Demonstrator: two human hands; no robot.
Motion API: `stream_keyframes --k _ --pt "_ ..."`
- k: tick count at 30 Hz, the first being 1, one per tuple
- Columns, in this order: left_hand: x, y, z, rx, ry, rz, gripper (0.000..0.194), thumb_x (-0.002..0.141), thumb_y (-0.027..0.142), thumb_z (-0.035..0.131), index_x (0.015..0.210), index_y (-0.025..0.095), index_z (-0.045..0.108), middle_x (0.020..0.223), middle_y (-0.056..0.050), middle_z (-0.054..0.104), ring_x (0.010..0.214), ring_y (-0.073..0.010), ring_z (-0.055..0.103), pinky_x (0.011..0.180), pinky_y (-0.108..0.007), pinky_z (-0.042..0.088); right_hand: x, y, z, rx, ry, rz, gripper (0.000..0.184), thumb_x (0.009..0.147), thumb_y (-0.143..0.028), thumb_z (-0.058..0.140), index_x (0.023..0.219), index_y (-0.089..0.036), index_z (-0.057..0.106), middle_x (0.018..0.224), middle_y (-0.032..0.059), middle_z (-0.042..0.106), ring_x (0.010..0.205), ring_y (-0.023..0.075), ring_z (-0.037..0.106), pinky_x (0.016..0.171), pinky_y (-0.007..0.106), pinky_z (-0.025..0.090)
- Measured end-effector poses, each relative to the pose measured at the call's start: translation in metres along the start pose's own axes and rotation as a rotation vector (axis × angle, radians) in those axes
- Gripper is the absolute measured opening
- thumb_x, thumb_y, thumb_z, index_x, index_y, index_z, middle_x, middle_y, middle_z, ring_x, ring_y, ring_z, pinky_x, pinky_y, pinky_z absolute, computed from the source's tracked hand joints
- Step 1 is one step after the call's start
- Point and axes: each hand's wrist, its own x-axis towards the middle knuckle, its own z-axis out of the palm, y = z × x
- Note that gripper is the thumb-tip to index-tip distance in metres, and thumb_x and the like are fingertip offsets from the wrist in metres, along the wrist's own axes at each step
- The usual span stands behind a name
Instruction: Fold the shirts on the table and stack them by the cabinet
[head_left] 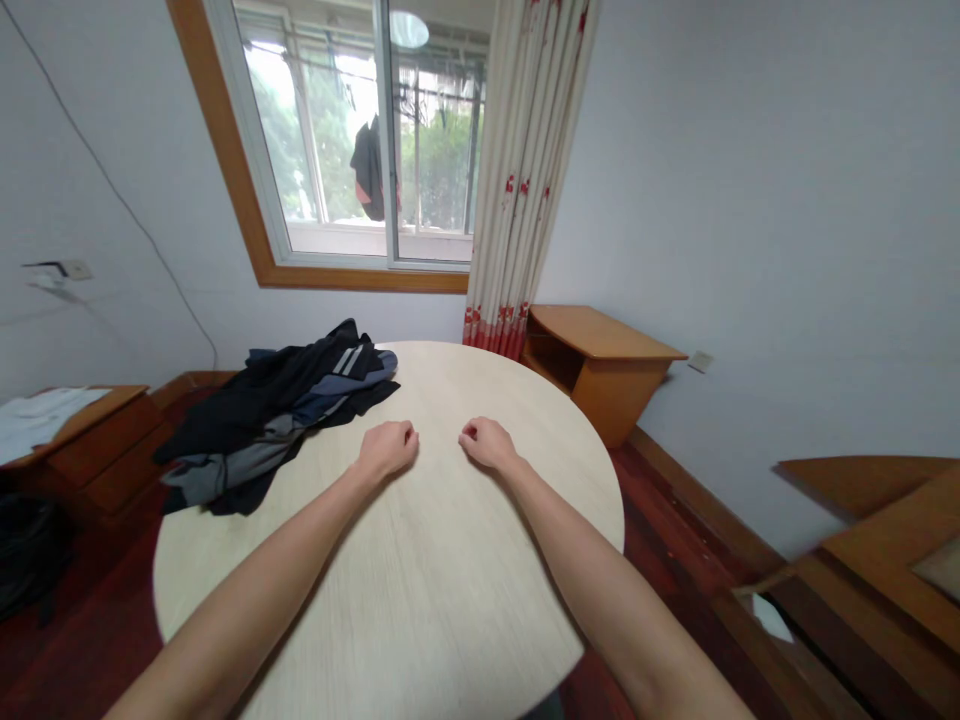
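Both forearms reach across a round, pale wood-grain table (420, 580). My left hand (388, 447) rests on it in a loose fist, with the curled fingers facing inward and nothing seen in them. A short gap apart, my right hand (486, 443) is curled the same way, also with nothing showing inside. To the left of my left hand lies a rumpled heap of dark clothes (277, 400), black, grey and navy, with pale stripes on one piece. The heap covers the table's left far edge and does not touch my hands.
A wooden cabinet (600, 335) stands beyond the table at right, beside a red-flowered curtain (517, 180) and a window (337, 150). At left are a wooden drawer unit (112, 450) with white cloth and a black bag (30, 550). Wooden furniture (885, 560) occupies the lower right.
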Motion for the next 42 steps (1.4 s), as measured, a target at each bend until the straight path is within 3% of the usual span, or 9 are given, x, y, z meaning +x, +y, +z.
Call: stream_keyframes --k 3,9,14,16,20,25,31,42 --pt "-0.003 -0.006 0.014 -0.068 0.018 -0.067 0.039 0.093 0.040 0.040 0.077 0.021 0.070 0.084 -0.011 0.074 0.079 -0.0248 0.066 0.064 -0.031 0.037 0.001 0.004 0.012 0.042 0.076 -0.012 0.018 0.090 -0.029 0.059 0.089 -0.018 0.074 0.095 0.0062 0.074 0.086 0.0178 0.064 0.067 0.026 0.036" --pt "-0.011 -0.018 0.019 -0.200 0.182 -0.124 0.039 0.089 0.038 0.039 0.063 0.020 0.062 0.067 -0.005 0.066 0.068 -0.0190 0.058 0.060 -0.030 0.029 -0.002 -0.001 0.027 0.136 0.020 -0.124 0.024 0.090 -0.040 0.062 0.086 -0.020 0.073 0.081 0.0014 0.072 0.072 0.0143 0.060 0.063 0.025 0.034" --pt "-0.019 -0.017 0.019 -0.234 0.388 -0.109 0.037 0.083 0.036 0.042 0.052 0.019 0.054 0.053 -0.002 0.054 0.057 -0.0150 0.051 0.060 -0.029 0.030 0.005 -0.008 0.028 0.056 0.024 -0.062 0.024 0.088 -0.043 0.064 0.089 -0.021 0.072 0.085 0.0022 0.073 0.076 0.0160 0.062 0.064 0.025 0.035" --pt "-0.021 -0.017 0.019 -0.235 0.418 -0.082 0.038 0.082 0.036 0.042 0.049 0.019 0.052 0.051 -0.002 0.052 0.054 -0.0143 0.049 0.060 -0.029 0.031 0.007 -0.010 0.029 0.006 0.028 -0.052 0.026 0.086 -0.045 0.064 0.090 -0.021 0.071 0.085 0.0035 0.073 0.078 0.0176 0.062 0.065 0.026 0.036" --pt "-0.022 -0.020 0.016 -0.279 0.295 0.007 0.040 0.085 0.036 0.040 0.055 0.019 0.061 0.055 -0.003 0.058 0.057 -0.0158 0.053 0.062 -0.029 0.036 0.006 -0.010 0.029 0.023 0.043 -0.062 0.024 0.088 -0.042 0.062 0.089 -0.020 0.071 0.081 0.0040 0.072 0.075 0.0175 0.062 0.065 0.026 0.036" --pt "-0.016 -0.024 0.021 -0.319 0.110 0.071 0.042 0.091 0.037 0.038 0.070 0.020 0.070 0.069 -0.004 0.069 0.070 -0.0188 0.061 0.067 -0.029 0.040 0.006 0.009 0.027 0.295 -0.043 -0.176 0.022 0.085 -0.036 0.062 0.084 -0.016 0.072 0.073 0.0013 0.068 0.066 0.0140 0.057 0.062 0.024 0.038" --pt "-0.008 -0.023 0.034 -0.301 0.078 0.182 0.038 0.093 0.038 0.040 0.078 0.018 0.070 0.083 -0.007 0.071 0.079 -0.0202 0.062 0.074 -0.031 0.044 0.013 0.020 0.033 0.481 -0.021 -0.199 0.024 0.082 -0.036 0.061 0.081 -0.014 0.071 0.072 0.0019 0.067 0.065 0.0135 0.055 0.062 0.024 0.040" --pt "-0.008 -0.028 0.033 -0.340 0.010 0.186 0.037 0.092 0.039 0.043 0.082 0.018 0.071 0.088 -0.007 0.071 0.083 -0.0198 0.063 0.078 -0.031 0.047 0.012 0.020 0.034 0.520 -0.061 -0.191 0.023 0.080 -0.034 0.062 0.083 -0.014 0.073 0.076 0.0031 0.070 0.069 0.0143 0.058 0.064 0.024 0.042"
